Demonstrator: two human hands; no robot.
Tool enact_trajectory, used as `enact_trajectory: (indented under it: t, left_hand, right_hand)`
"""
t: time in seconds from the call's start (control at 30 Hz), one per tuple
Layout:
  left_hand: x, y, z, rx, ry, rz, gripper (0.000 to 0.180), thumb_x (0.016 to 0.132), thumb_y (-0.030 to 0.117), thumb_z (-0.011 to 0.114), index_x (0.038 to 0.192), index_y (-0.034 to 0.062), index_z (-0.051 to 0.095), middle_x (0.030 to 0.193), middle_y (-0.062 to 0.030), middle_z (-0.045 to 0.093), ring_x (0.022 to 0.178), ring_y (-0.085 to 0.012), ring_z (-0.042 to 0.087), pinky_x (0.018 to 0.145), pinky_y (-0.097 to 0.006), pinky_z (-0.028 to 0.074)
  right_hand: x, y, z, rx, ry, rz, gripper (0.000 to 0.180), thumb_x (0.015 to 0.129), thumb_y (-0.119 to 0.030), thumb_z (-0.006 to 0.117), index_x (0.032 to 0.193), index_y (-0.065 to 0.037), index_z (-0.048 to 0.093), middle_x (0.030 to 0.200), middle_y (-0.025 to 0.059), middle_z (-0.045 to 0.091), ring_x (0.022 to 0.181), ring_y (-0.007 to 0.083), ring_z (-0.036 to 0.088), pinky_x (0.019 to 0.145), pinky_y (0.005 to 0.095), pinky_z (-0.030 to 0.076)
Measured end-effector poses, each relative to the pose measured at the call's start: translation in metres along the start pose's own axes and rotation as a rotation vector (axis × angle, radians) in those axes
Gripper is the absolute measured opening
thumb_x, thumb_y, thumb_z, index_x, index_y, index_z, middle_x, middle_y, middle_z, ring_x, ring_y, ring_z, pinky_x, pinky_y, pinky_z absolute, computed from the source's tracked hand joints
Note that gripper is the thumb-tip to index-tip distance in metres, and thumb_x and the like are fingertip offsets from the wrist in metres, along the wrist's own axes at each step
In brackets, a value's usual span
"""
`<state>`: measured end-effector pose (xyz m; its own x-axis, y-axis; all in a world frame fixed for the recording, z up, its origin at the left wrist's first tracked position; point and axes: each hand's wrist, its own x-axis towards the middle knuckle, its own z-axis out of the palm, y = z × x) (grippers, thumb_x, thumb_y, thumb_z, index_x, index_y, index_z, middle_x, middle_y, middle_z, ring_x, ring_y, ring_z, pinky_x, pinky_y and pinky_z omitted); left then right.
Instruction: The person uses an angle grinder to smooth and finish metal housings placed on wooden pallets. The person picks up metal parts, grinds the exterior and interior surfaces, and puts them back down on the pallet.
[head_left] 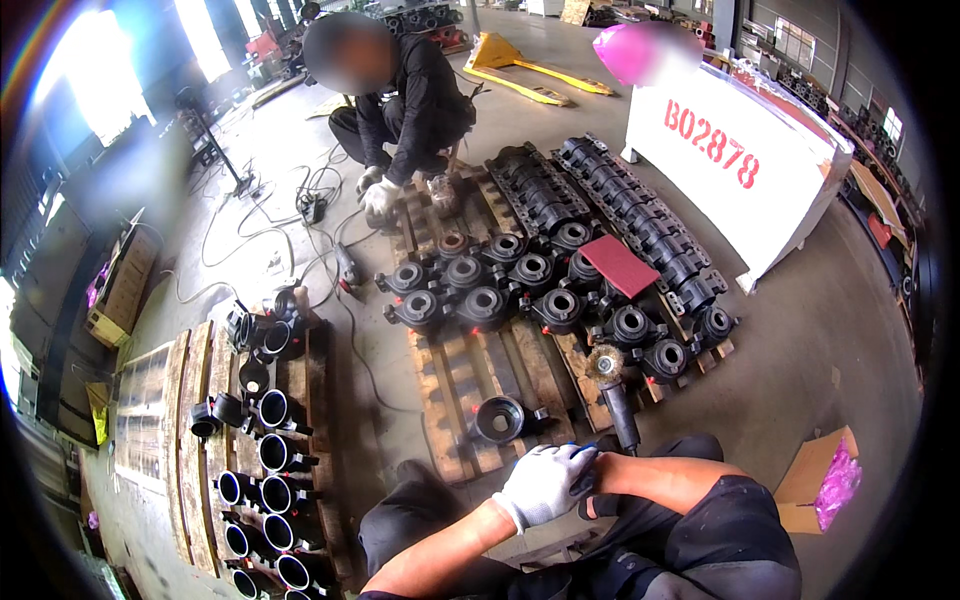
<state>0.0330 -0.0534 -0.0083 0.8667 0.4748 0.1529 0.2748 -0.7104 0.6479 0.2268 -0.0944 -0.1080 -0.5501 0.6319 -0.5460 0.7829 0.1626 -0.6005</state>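
My left hand [545, 484], in a white work glove, is closed over my right hand [588, 470] in front of my knees. Most of the right hand is hidden behind it, so its fingers cannot be made out. Just beyond my right wrist lies an angle grinder [620, 412] with a round wire brush [604, 363], its body pointing back toward me. Left of the grinder, a single black ring-shaped metal housing [500, 420] rests on the near part of a wooden pallet [447, 405].
Several black housings [484, 306] crowd the pallet, with a red flat piece [620, 265] on top. Long black castings [645, 225] lie behind. More cylindrical parts [275, 452] stand on a left pallet [190, 440]. A co-worker [415, 110] squats opposite. A white crate [730, 160] and cardboard box [805, 470] stand right.
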Motion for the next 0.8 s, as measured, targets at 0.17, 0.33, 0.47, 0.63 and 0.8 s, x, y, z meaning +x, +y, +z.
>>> enact_trajectory:
  t: [0.17, 0.33, 0.47, 0.63, 0.8]
  left_hand:
    - [-0.002, 0.001, -0.002, 0.009, 0.021, 0.022, 0.042, 0.087, 0.024, 0.072, 0.123, 0.0052, 0.064, 0.114, -0.0173, 0.069, 0.095, -0.0359, 0.07, 0.081, -0.043, 0.056]
    - [-0.002, -0.003, 0.001, 0.013, 0.016, 0.02, 0.043, 0.086, 0.025, 0.072, 0.123, 0.0055, 0.064, 0.112, -0.0168, 0.069, 0.094, -0.0355, 0.07, 0.08, -0.043, 0.056]
    - [-0.003, -0.001, -0.001, 0.02, 0.012, 0.013, 0.044, 0.086, 0.026, 0.073, 0.123, 0.0058, 0.063, 0.112, -0.0167, 0.069, 0.094, -0.0353, 0.07, 0.08, -0.043, 0.056]
    - [-0.003, -0.001, -0.002, 0.008, 0.006, 0.011, 0.045, 0.086, 0.026, 0.073, 0.124, 0.005, 0.063, 0.114, -0.0171, 0.069, 0.095, -0.0353, 0.07, 0.081, -0.043, 0.056]
    - [-0.006, 0.002, -0.006, 0.039, 0.031, 0.011, 0.046, 0.086, 0.024, 0.072, 0.125, 0.0039, 0.062, 0.117, -0.0182, 0.068, 0.098, -0.0358, 0.069, 0.084, -0.044, 0.056]
  right_hand:
    - [0.0, 0.0, 0.001, -0.002, 0.001, -0.006, 0.041, 0.086, -0.03, 0.063, 0.123, -0.014, 0.064, 0.114, 0.014, 0.066, 0.107, 0.0343, 0.062, 0.093, 0.0434, 0.048]
    - [0.0, -0.001, 0.0, -0.007, 0.001, -0.002, 0.04, 0.086, -0.03, 0.063, 0.123, -0.014, 0.065, 0.113, 0.0142, 0.067, 0.106, 0.0345, 0.062, 0.092, 0.0436, 0.049]
    - [0.004, -0.002, 0.001, -0.011, -0.006, -0.007, 0.04, 0.086, -0.03, 0.063, 0.122, -0.014, 0.065, 0.112, 0.0144, 0.067, 0.105, 0.0346, 0.063, 0.091, 0.0437, 0.049]
    - [0.012, -0.005, 0.0, -0.024, -0.016, -0.024, 0.039, 0.086, -0.03, 0.062, 0.121, -0.014, 0.065, 0.111, 0.0146, 0.068, 0.104, 0.0349, 0.063, 0.091, 0.0439, 0.05]
    - [0.033, -0.017, -0.003, -0.05, -0.017, -0.073, 0.039, 0.086, -0.03, 0.062, 0.121, -0.014, 0.066, 0.11, 0.0147, 0.068, 0.103, 0.0351, 0.064, 0.09, 0.044, 0.05]
